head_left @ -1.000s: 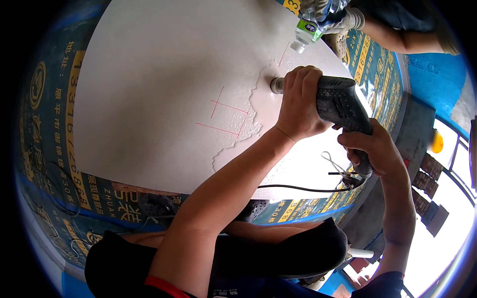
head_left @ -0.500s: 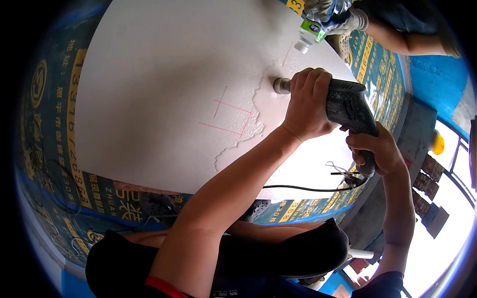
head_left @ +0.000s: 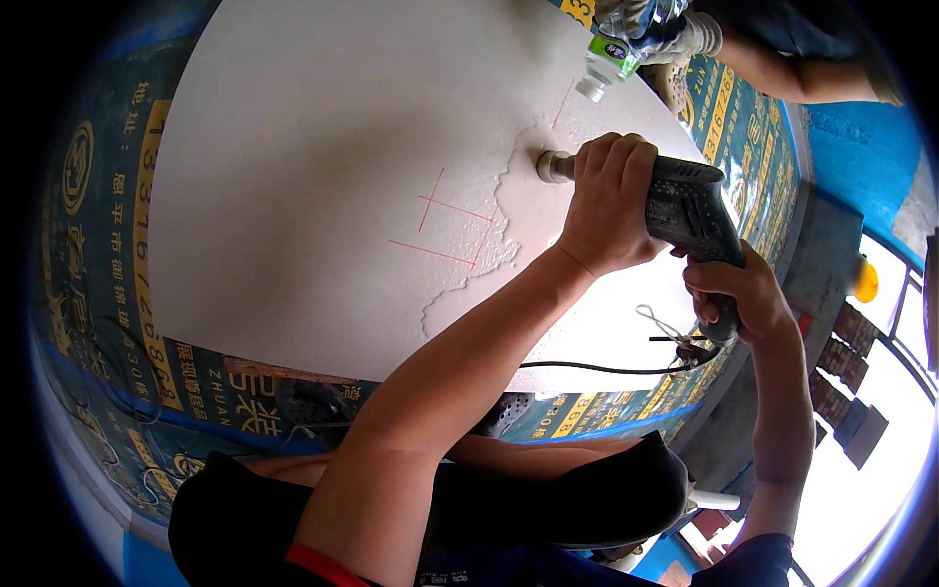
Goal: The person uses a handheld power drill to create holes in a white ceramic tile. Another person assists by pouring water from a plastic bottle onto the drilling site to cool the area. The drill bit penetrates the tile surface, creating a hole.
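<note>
A dark grey power drill [head_left: 690, 201] spans between my two hands, its round metal hole-saw bit [head_left: 555, 166] pressed against a large white slab [head_left: 293, 215]. My left hand [head_left: 611, 201] wraps round the drill's front end, just behind the bit. My right hand [head_left: 738, 293] grips the rear handle, with fingers closed near the trigger. Around the bit spreads a puddle of water [head_left: 533, 220] with a ragged edge. Red lines [head_left: 455, 210] are drawn on the slab left of the bit. The bit's cutting rim is hidden against the slab.
At the upper right another person's gloved hand [head_left: 696, 37] holds a tilted plastic bottle [head_left: 611, 59] with a green label over the slab. A black power cord [head_left: 597, 368] runs from the drill across the slab. Printed green protective sheeting [head_left: 108, 245] lies around it. My bent knees are below.
The drill and both my hands stay almost in place. The other person's bottle has shifted very slightly.
</note>
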`<state>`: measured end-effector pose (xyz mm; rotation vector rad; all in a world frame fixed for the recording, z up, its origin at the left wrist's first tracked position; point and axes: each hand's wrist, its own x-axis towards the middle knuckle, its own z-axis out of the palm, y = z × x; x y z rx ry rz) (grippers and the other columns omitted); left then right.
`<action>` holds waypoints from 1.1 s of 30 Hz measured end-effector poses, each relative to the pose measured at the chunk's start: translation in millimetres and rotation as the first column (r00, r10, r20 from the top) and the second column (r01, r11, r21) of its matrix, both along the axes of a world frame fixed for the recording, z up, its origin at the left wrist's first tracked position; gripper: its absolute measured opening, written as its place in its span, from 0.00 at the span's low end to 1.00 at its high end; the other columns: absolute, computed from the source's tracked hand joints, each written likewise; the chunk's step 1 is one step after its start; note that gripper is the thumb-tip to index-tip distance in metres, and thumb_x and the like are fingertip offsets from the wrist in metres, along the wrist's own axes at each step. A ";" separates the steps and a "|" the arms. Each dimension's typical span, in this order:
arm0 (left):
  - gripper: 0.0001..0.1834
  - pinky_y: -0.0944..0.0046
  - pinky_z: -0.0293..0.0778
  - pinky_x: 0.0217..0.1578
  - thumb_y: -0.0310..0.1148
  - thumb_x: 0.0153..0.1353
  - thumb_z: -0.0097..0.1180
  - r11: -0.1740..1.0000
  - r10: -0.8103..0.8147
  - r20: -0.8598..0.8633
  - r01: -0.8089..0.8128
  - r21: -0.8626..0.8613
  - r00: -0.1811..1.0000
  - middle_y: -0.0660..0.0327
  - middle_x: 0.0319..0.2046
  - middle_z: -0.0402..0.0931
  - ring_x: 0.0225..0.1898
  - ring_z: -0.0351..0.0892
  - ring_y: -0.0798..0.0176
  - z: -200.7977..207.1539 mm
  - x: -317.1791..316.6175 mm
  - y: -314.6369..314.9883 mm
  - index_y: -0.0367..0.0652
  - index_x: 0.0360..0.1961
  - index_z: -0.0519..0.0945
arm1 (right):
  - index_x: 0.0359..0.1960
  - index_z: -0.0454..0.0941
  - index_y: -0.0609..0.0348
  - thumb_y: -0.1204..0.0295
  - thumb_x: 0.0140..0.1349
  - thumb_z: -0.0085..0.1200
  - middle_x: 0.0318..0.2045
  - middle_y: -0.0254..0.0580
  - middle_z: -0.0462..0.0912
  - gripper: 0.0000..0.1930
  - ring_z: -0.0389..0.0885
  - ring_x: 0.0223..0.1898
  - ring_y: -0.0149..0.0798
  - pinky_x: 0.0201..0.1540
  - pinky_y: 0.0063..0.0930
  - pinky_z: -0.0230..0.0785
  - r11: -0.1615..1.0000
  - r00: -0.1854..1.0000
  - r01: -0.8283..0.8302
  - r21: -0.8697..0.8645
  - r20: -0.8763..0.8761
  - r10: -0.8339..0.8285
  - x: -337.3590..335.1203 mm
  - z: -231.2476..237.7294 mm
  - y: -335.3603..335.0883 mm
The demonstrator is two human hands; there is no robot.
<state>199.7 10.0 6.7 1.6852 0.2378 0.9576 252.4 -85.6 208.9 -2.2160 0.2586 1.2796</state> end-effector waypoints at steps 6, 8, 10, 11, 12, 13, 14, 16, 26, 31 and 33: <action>0.46 0.41 0.67 0.59 0.42 0.40 0.80 1.000 -0.023 -0.002 0.023 0.006 1.000 0.46 0.53 0.73 0.55 0.73 0.38 0.6 -0.5 -0.9 0.37 0.57 0.69 | 0.47 0.82 0.67 0.67 0.55 0.70 0.21 0.34 0.78 0.21 0.75 0.18 0.29 0.24 0.24 0.67 1.000 1.000 0.012 -0.007 0.007 -0.012 -3.2 0.2 -2.6; 0.45 0.41 0.67 0.59 0.42 0.40 0.80 1.000 -0.020 -0.005 0.020 0.009 1.000 0.46 0.52 0.73 0.55 0.73 0.38 0.0 -0.9 -1.2 0.37 0.57 0.69 | 0.46 0.82 0.67 0.66 0.54 0.70 0.21 0.34 0.78 0.21 0.76 0.18 0.29 0.24 0.24 0.68 1.000 1.000 0.018 -0.010 0.020 -0.017 -5.3 -1.2 -4.6; 0.45 0.41 0.67 0.59 0.43 0.40 0.80 1.000 -0.024 -0.004 0.024 0.011 1.000 0.45 0.52 0.74 0.55 0.73 0.38 -1.3 -1.8 -1.1 0.37 0.57 0.69 | 0.47 0.82 0.67 0.67 0.54 0.70 0.21 0.35 0.78 0.21 0.76 0.18 0.29 0.24 0.24 0.68 1.000 1.000 0.023 0.002 0.006 -0.023 -6.1 -3.8 -6.1; 0.45 0.41 0.67 0.59 0.42 0.41 0.80 1.000 -0.029 0.000 0.029 0.006 1.000 0.45 0.52 0.74 0.55 0.73 0.38 -0.9 -2.3 -1.3 0.37 0.57 0.69 | 0.47 0.82 0.67 0.67 0.54 0.70 0.21 0.35 0.78 0.21 0.76 0.18 0.29 0.24 0.24 0.68 1.000 1.000 0.026 0.004 0.001 -0.026 -6.3 -3.6 -6.6; 0.45 0.41 0.67 0.59 0.42 0.41 0.80 0.999 -0.035 0.004 0.035 0.001 0.999 0.45 0.52 0.74 0.55 0.73 0.38 -0.5 -2.6 -1.3 0.37 0.57 0.69 | 0.47 0.82 0.67 0.67 0.54 0.70 0.21 0.35 0.78 0.21 0.76 0.18 0.29 0.24 0.24 0.68 1.000 1.000 0.023 -0.003 0.004 -0.023 -7.0 -2.9 -6.6; 0.45 0.41 0.67 0.59 0.42 0.41 0.80 0.999 -0.035 0.005 0.035 0.004 0.999 0.45 0.52 0.74 0.55 0.73 0.38 -0.2 -2.7 -1.3 0.37 0.57 0.69 | 0.47 0.82 0.67 0.67 0.54 0.70 0.21 0.34 0.78 0.21 0.76 0.18 0.29 0.24 0.24 0.67 1.000 1.000 0.020 -0.010 0.008 -0.020 -8.0 -2.3 -6.2; 0.45 0.41 0.68 0.59 0.42 0.41 0.80 0.999 -0.034 0.005 0.034 0.008 0.999 0.45 0.53 0.74 0.55 0.73 0.38 -0.7 -3.2 -1.4 0.36 0.57 0.69 | 0.47 0.82 0.68 0.66 0.54 0.70 0.20 0.34 0.78 0.21 0.75 0.18 0.28 0.24 0.24 0.67 1.000 1.000 0.017 -0.016 0.010 -0.016 -9.1 -2.1 -5.7; 0.45 0.41 0.68 0.60 0.43 0.41 0.80 0.999 -0.032 0.006 0.032 0.012 0.999 0.45 0.53 0.73 0.56 0.73 0.38 -1.6 -4.1 -1.8 0.36 0.58 0.69 | 0.47 0.83 0.67 0.67 0.55 0.70 0.20 0.34 0.78 0.21 0.75 0.17 0.28 0.24 0.24 0.67 1.000 1.000 0.019 -0.015 0.019 -0.019 -11.6 -2.6 -3.9; 0.45 0.41 0.68 0.60 0.42 0.43 0.80 0.999 -0.035 0.017 0.034 0.015 0.999 0.45 0.54 0.73 0.57 0.73 0.38 -3.3 -7.3 -2.5 0.36 0.59 0.69 | 0.45 0.82 0.67 0.68 0.56 0.69 0.20 0.34 0.76 0.19 0.73 0.17 0.28 0.23 0.25 0.65 1.000 0.999 0.011 -0.014 0.039 -0.010 -17.8 -5.1 -6.5; 0.45 0.41 0.69 0.60 0.41 0.43 0.80 0.999 -0.042 0.023 0.042 0.002 0.999 0.45 0.54 0.73 0.57 0.73 0.37 -3.0 -8.8 -2.0 0.37 0.59 0.69 | 0.45 0.82 0.67 0.68 0.56 0.69 0.20 0.34 0.76 0.19 0.74 0.17 0.28 0.24 0.25 0.65 1.000 0.999 0.006 -0.005 0.039 -0.006 -20.5 -5.2 -5.5; 0.44 0.41 0.69 0.60 0.41 0.43 0.79 0.999 -0.044 0.026 0.044 -0.002 0.999 0.45 0.54 0.73 0.57 0.73 0.37 -2.8 -9.5 -2.0 0.37 0.59 0.69 | 0.45 0.82 0.67 0.68 0.56 0.69 0.20 0.34 0.76 0.19 0.74 0.17 0.29 0.24 0.25 0.64 1.000 0.999 0.003 -0.005 0.042 -0.003 -21.4 -4.9 -4.5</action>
